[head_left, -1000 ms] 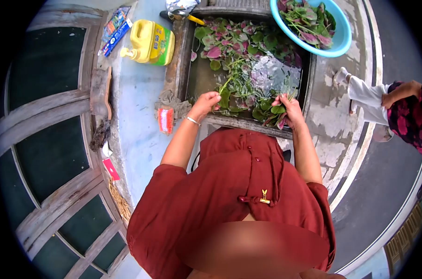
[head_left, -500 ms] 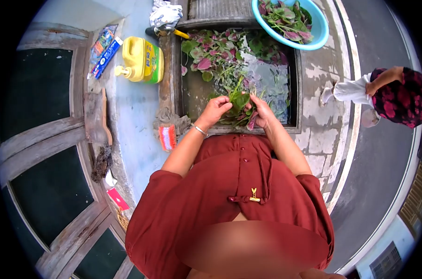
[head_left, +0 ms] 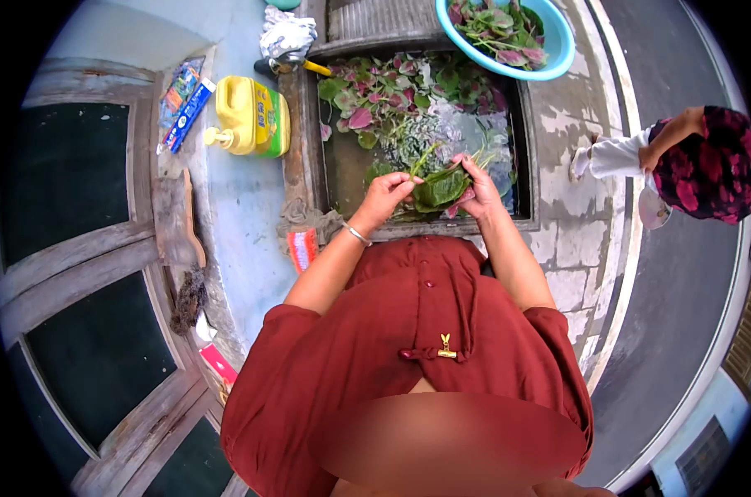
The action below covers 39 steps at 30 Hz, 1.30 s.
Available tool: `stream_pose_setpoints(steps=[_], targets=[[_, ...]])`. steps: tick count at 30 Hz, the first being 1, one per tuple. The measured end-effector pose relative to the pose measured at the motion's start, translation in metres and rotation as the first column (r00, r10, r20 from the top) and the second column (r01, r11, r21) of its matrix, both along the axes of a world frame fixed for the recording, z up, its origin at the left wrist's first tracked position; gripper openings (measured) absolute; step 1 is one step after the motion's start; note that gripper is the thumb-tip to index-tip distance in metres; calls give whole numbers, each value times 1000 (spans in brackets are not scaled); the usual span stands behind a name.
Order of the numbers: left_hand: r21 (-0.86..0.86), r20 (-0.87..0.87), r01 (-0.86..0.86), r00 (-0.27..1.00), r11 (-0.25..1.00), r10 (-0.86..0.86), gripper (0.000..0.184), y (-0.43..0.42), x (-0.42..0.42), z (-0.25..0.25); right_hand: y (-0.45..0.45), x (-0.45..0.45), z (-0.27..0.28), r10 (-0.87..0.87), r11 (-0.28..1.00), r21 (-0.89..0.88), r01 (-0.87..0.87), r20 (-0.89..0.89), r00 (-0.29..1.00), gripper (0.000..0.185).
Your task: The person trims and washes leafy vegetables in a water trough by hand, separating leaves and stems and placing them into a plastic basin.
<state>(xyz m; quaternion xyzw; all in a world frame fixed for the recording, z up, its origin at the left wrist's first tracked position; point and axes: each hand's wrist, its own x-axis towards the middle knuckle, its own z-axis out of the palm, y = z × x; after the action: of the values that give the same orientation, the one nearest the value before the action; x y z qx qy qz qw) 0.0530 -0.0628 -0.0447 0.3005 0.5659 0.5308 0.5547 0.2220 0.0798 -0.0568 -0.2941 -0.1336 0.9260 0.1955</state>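
Outdoors beside a grey road (head_left: pixel 682 58), we see one sink (head_left: pixel 528 174) of water, its floating leaves (head_left: pixel 392 91) too tangled to count. One blue basin (head_left: pixel 562 58) of greens sits by its far right corner, one yellow jug (head_left: pixel 244 108) and one rag (head_left: pixel 303 218) to its left; one person (head_left: pixel 698 166) stands well apart. Our left hand (head_left: pixel 400 192) pinches one stem (head_left: pixel 425 159), apparently beside the leafy bunch (head_left: pixel 440 190) our right hand (head_left: pixel 483 194) grips above the sink's near side.

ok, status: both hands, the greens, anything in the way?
Left hand pinching a green stem. Right hand gripping a leafy bunch, at the near side of the basin. Loose leaves in the water beyond; nothing seen blocking either hand.
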Motion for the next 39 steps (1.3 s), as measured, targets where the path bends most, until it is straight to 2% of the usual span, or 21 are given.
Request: stream_pose_setpoints(steps=[5, 7, 8, 9, 10, 11, 13, 14, 17, 21, 23, 25, 27, 29, 30, 31, 34, 35, 37, 38, 39], targets=[[-9, 27, -229, 973, 973, 229, 22, 11, 0, 9, 23, 10, 2, -46, 989, 129, 65, -145, 988, 15], [-53, -29, -214, 977, 976, 212, 26, 11, -6, -10, 32, 11, -5, -68, 983, 157, 95, -166, 984, 14], [-55, -399, -162, 908, 985, 127, 30, 10, -10, -21, 36, 11, -6, -63, 979, 184, 92, -157, 986, 14], [-78, -712, -115, 702, 990, 25, 34, 10, -11, -26, 39, 11, -7, -59, 974, 210, 90, -149, 987, 14], [-257, -692, -137, 718, 957, -83, 40, 19, -4, 7, 42, 11, -4, -56, 974, 207, 87, -154, 986, 14], [-259, -695, -143, 715, 955, -81, 40, 24, -1, 11, 45, 12, 0, -21, 968, 245, 55, -138, 990, 14], [14, -885, -108, 461, 994, 62, 37, 36, 4, 23, 50, 10, 8, 21, 959, 283, 16, -126, 992, 14], [48, -723, -122, 680, 991, 119, 37, 44, 8, 34, 52, 8, 11, 53, 943, 332, -28, -68, 996, 14], [-24, -475, -50, 879, 998, 32, 31, 63, 20, 48, 52, -1, 21, 96, 913, 402, -77, -29, 995, 16], [-86, -550, -51, 835, 995, -5, 16, 73, 22, 44, 59, -8, 21, 157, 875, 457, -161, 48, 987, 20], [-123, -528, -73, 849, 990, -3, 12, 75, 17, 36, 61, -10, 21, 190, 865, 459, -203, 76, 979, 24], [-27, -391, -93, 918, 995, 75, 9, 73, 9, 23, 62, -12, 16, 198, 873, 441, -209, 72, 978, 26], [-83, -410, -94, 910, 992, 52, 11, 66, 7, 14, 63, -11, 12, 151, 866, 467, -180, 99, 984, 25], [-15, -121, -139, 983, 990, 136, 19, 63, 7, 3, 59, -10, 13, 161, 865, 456, -208, 139, 977, 24], [-127, -156, -37, 988, 991, 17, 35, 61, 3, 7, 58, -12, 12, 159, 864, 457, -214, 157, 975, 23], [-129, -154, -41, 988, 991, 21, 35, 61, 7, 9, 55, -14, 11, 158, 861, 458, -221, 174, 972, 22], [24, -538, -68, 840, 997, 70, 43, 58, 28, 20, 42, -26, 16, 158, 779, 551, -299, 288, 944, 19], [17, -537, -81, 840, 997, 78, 43, 58, 24, 24, 38, -29, 17, 158, 712, 618, -332, 320, 934, 18], [-305, -521, 39, 830, 952, -200, 42, 61, 12, 26, 34, -33, 10, 162, 713, 620, -327, 308, 938, 19], [-241, -473, -54, 879, 969, -69, 38, 49, 10, -8, 36, -31, 2, 142, 759, 576, -305, 311, 940, 20], [-243, -472, -64, 879, 968, -61, 38, 47, 6, -7, 38, -30, 1, 121, 799, 531, -281, 316, 941, 21]])
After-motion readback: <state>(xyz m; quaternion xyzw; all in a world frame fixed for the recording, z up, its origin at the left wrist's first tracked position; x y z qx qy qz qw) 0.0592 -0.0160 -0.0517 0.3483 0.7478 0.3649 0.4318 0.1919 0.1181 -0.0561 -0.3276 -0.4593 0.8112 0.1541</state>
